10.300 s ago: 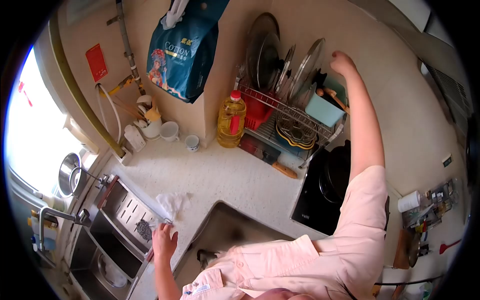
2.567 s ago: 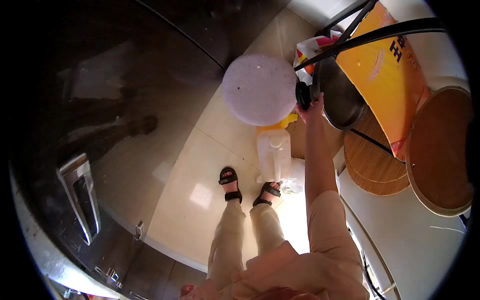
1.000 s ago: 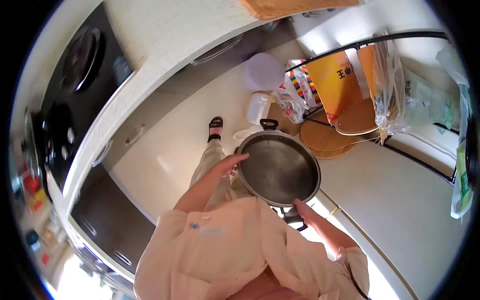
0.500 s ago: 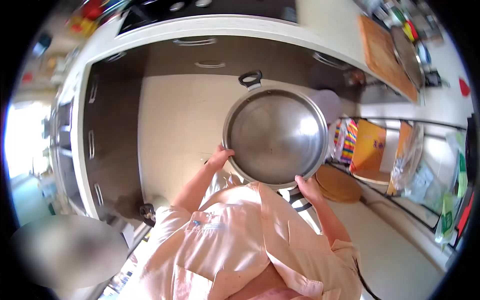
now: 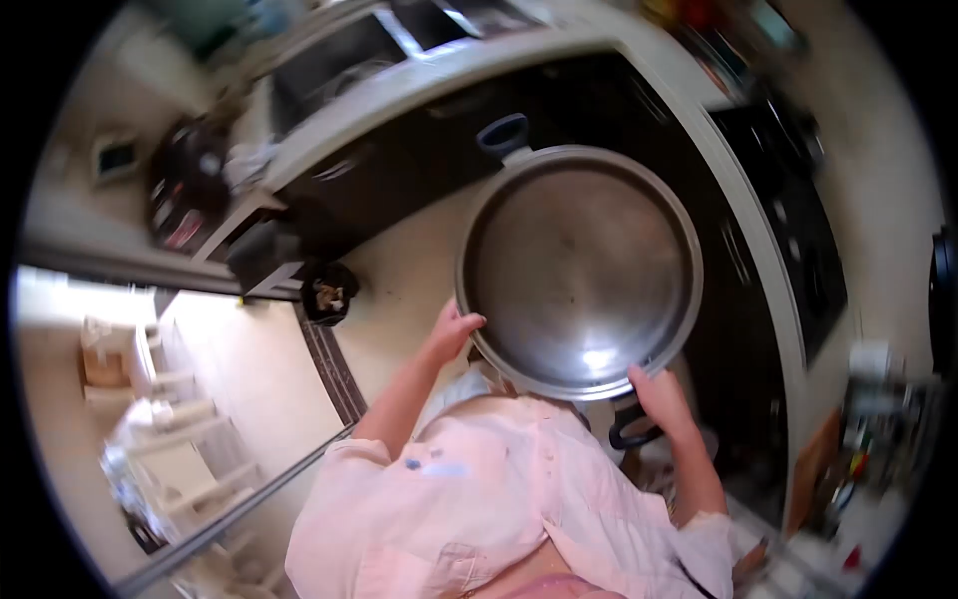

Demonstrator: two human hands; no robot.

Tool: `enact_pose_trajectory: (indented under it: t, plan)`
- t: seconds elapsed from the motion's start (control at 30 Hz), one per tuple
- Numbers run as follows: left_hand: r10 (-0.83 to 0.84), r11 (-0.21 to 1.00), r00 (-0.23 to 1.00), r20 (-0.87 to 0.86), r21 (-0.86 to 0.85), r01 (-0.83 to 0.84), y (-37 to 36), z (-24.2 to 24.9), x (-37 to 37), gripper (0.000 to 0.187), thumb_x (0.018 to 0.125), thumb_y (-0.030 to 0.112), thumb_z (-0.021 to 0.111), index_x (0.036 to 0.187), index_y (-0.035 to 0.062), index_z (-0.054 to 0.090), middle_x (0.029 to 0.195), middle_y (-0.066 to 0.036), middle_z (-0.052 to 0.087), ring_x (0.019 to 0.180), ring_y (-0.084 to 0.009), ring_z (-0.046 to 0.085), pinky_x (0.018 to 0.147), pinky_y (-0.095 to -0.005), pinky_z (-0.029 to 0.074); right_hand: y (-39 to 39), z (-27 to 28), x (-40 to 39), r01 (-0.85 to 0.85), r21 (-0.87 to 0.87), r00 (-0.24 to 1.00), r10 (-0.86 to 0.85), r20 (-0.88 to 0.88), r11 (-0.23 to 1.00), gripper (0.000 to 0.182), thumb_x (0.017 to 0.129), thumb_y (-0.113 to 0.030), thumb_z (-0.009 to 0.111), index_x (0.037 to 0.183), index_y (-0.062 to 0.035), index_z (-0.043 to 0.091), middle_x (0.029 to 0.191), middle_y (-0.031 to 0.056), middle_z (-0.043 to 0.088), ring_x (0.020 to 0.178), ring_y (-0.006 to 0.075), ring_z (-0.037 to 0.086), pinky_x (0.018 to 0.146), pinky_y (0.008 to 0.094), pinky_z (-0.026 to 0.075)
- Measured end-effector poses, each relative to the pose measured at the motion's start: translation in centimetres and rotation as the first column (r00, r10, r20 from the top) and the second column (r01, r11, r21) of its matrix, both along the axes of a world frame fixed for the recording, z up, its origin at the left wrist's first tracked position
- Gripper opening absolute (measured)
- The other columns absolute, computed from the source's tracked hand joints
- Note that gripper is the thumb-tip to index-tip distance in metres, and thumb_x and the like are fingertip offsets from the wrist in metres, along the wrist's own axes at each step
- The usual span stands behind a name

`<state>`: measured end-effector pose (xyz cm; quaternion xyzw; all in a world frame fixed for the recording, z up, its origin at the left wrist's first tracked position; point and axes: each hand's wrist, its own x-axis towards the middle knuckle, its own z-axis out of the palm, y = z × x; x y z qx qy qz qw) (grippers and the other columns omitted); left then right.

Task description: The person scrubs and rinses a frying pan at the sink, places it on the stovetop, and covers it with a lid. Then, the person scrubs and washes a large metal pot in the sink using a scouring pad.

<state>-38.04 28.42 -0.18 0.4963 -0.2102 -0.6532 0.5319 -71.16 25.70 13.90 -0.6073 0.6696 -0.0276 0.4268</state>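
Observation:
A wide, round stainless steel pan is held out in front of my body, its open top facing me. Nothing lies in it, and light glints off its lower inside. One dark loop handle sticks out at the upper left, another at the lower right. My left hand grips the lower left rim, thumb over the edge. At the lower right rim, beside the second handle, my right hand is closed on the pan with its thumb on top. The fingers under the pan are hidden.
A counter with a sink runs along the top left. On the right is a black stove above dark cabinets. A dark waste bin stands on the floor near a doorway at left. A wooden board is at lower right.
My view has swung left, bringing the sink, bin and doorway into sight while the stove moved to the right. Both hands keep hold of the pan, which turned along with me.

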Motion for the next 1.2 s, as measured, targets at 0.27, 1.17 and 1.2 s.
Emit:
enact_pose_trajectory:
  t: [0.27,1.17,1.2]
  plan:
    - [0.323,0.936,0.927,0.189,0.080,-0.342,1.4,4.8,9.1,0.036,0.072,0.001,0.063,0.105,-0.0023,0.049,0.096,-0.010,0.059,0.085,-0.0167,0.058,0.076,-0.0291,0.049,-9.8,1.3,10.8,-0.346,-0.012,0.934,0.345,0.095,0.938,0.040,0.084,-0.035,0.052,0.086,0.0039,0.062,0.079,0.0221,0.063,0.080,0.0360,0.061,0.072,0.0390,0.046]
    - [0.603,0.794,0.752,0.267,-0.109,-0.598,-25.2,9.0,37.9,0.049,0.072,-0.001,0.052,0.120,-0.0009,0.044,0.104,-0.009,0.056,0.092,-0.0169,0.056,0.082,-0.0281,0.045,-47.4,1.0,46.6,-0.616,0.245,0.788,0.591,0.173,0.749,0.039,0.084,-0.031,0.049,0.095,0.0043,0.060,0.087,0.0117,0.064,0.081,0.0184,0.057,0.076,0.0315,0.044]
    - [0.600,0.798,0.756,0.261,-0.129,-0.589,-26.9,8.9,37.8,0.047,0.072,-0.001,0.052,0.118,-0.0012,0.045,0.102,-0.009,0.057,0.090,-0.0169,0.056,0.081,-0.0281,0.046,-48.6,1.0,46.1,-0.609,0.223,0.793,0.581,0.183,0.761,0.039,0.084,-0.031,0.049,0.095,0.0043,0.060,0.087,0.0114,0.063,0.081,0.0184,0.057,0.076,0.0314,0.044]
